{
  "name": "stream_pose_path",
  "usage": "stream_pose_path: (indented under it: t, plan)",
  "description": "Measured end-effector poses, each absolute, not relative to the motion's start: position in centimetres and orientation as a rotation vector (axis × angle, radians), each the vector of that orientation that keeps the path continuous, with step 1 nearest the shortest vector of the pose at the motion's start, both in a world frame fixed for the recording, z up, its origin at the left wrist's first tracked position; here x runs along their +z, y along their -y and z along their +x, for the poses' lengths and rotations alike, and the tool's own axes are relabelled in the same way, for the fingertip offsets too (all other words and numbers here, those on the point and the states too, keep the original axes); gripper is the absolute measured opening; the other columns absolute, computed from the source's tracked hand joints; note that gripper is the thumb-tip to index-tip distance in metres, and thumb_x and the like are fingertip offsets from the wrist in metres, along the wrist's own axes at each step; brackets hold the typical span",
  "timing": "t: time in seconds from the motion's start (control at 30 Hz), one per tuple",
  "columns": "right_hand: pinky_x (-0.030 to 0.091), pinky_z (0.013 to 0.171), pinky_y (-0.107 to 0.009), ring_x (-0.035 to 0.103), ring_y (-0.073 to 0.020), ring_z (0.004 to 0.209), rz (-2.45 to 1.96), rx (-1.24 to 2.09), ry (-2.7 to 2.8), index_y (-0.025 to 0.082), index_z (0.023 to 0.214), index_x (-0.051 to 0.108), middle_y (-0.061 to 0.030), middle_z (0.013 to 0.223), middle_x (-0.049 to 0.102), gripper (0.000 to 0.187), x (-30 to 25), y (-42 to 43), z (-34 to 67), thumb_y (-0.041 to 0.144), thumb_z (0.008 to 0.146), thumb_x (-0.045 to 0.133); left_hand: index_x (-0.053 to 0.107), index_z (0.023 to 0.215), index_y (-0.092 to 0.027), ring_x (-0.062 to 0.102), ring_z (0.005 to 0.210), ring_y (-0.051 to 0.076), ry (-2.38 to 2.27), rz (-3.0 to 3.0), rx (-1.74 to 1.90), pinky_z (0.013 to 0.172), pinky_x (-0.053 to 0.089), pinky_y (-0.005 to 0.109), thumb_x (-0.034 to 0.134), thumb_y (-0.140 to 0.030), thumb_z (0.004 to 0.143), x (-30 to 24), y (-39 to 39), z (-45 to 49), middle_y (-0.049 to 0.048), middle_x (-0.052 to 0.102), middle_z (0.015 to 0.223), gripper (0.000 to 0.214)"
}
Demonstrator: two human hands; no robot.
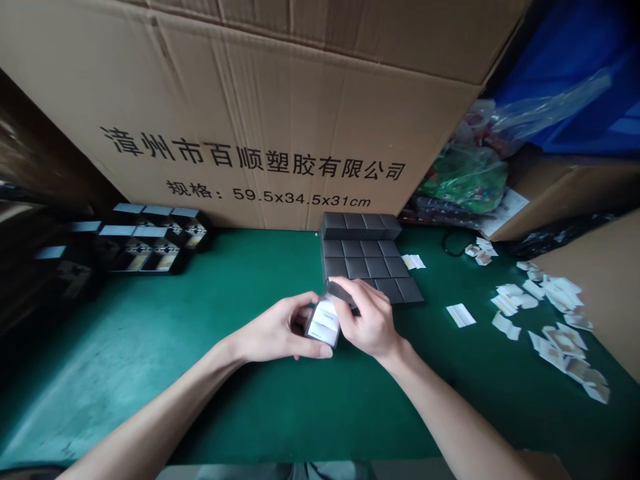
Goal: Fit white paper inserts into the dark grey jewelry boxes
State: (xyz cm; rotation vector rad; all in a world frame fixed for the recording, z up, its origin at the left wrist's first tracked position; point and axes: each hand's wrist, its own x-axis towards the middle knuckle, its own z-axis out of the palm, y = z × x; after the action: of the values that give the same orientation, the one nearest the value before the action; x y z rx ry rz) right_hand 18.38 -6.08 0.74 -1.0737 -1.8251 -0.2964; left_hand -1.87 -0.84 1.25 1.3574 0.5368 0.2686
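Note:
Over the green table (150, 347), both my hands hold a small dark box (324, 323) with white paper showing inside it. My left hand (275, 330) wraps around the box's left side and bottom. My right hand (370, 320) grips the right side, its fingers on the box's open dark lid flap (341, 293). Just beyond my right hand lies a block of closed dark boxes (367, 263) packed in rows, with a second layer at its far end.
A big printed cardboard carton (260, 107) stands across the back. Open dark boxes (145, 240) sit at the left. White paper slips (550, 313) lie scattered at the right, by another carton (605, 287) and plastic bags (470, 173).

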Motion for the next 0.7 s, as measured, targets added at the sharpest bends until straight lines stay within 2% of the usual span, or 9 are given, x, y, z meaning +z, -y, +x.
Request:
stream_pose_path:
  t: [0.17, 0.43, 0.7]
  plan:
    - [0.066, 0.072, -0.029, 0.078, -0.0173, 0.077, -1.121, -0.305, 1.771, 0.018, 0.115, 0.068, -0.0054, 0.09, 0.081, 0.019, 0.76, 6.29, 18.07, 0.014, 0.1, 0.056, 0.053, 0.104, -0.016, 0.058, 0.069, 0.009, -0.537, 1.364, 0.273, 0.05, 0.051, 0.019, 0.093, -0.038, 0.075, 1.38, 0.88, -1.81, -0.0019, 0.063, 0.085, 0.054]
    - [0.065, 0.07, -0.03, 0.078, -0.0186, 0.075, -1.115, -0.299, 1.766, 0.017, 0.111, 0.068, -0.006, 0.088, 0.08, 0.017, 0.76, 6.43, 18.08, 0.012, 0.098, 0.058, 0.052, 0.104, -0.018, 0.058, 0.07, 0.011, -0.532, 1.356, 0.27, 0.054, 0.05, 0.023, 0.093, -0.039, 0.074, 1.33, 0.98, -1.78, -0.0014, 0.063, 0.085, 0.055]
    - [0.065, 0.069, -0.031, 0.077, -0.0183, 0.073, -1.097, -0.297, 1.767, 0.017, 0.112, 0.069, -0.006, 0.089, 0.08, 0.02, 0.6, 6.44, 18.24, 0.013, 0.097, 0.057, 0.054, 0.104, -0.017, 0.056, 0.076, 0.012, -0.517, 1.413, 0.286, 0.069, 0.048, 0.028, 0.092, -0.04, 0.073, 1.24, 0.95, -1.79, -0.0005, 0.063, 0.087, 0.054]
